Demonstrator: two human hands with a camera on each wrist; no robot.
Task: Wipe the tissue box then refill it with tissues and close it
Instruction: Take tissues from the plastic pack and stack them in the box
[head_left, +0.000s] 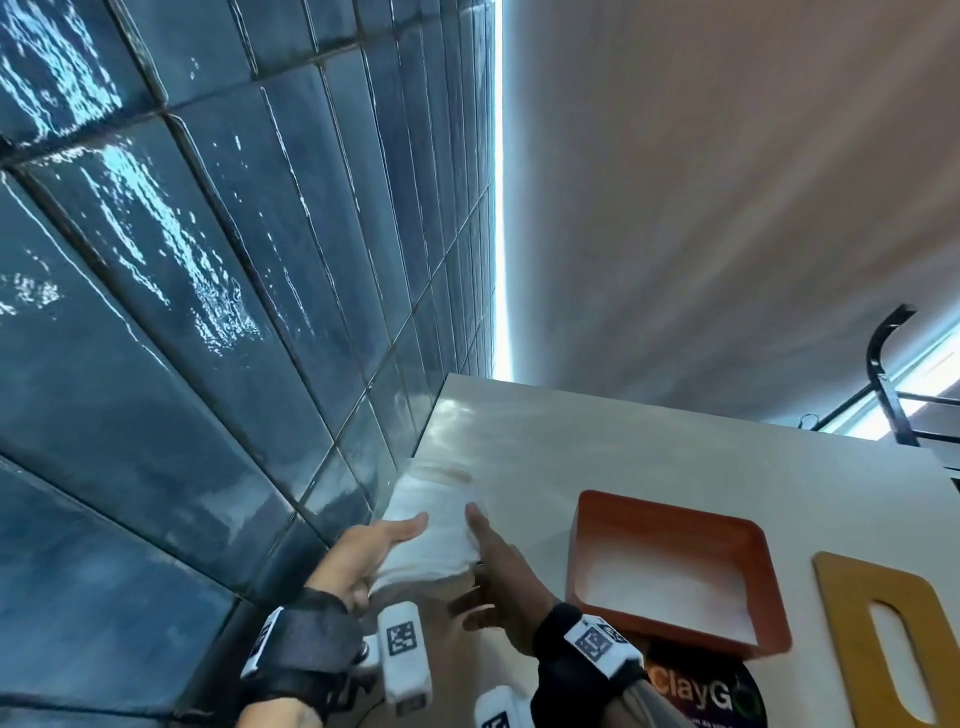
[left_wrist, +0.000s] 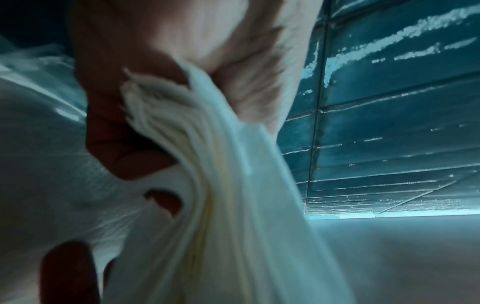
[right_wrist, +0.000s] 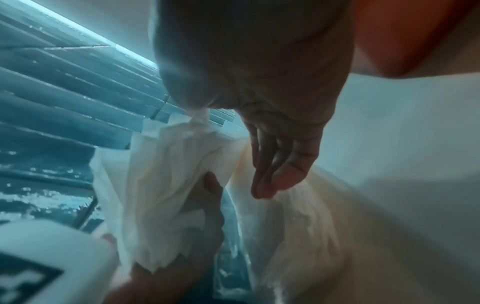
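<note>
A stack of white tissues (head_left: 436, 530) lies at the counter's left edge against the tiled wall. My left hand (head_left: 374, 545) grips its near left side; in the left wrist view the curled fingers (left_wrist: 124, 144) pinch the layered edges of the tissues (left_wrist: 207, 185). My right hand (head_left: 498, 561) lies with straight fingers (right_wrist: 278, 164) against the stack's right side, touching a thin clear wrapper (right_wrist: 298, 226). The open orange tissue box (head_left: 670, 512) stands to the right with white tissue inside. Its yellow slotted lid (head_left: 841, 623) lies flat further right.
The pale counter (head_left: 545, 447) runs away from me, with glossy blue wall tiles (head_left: 208, 312) close on the left. A round black sticker reading ClayGo (head_left: 701, 696) sits in front of the box. A black metal frame (head_left: 883, 374) rises beyond the counter's far right corner.
</note>
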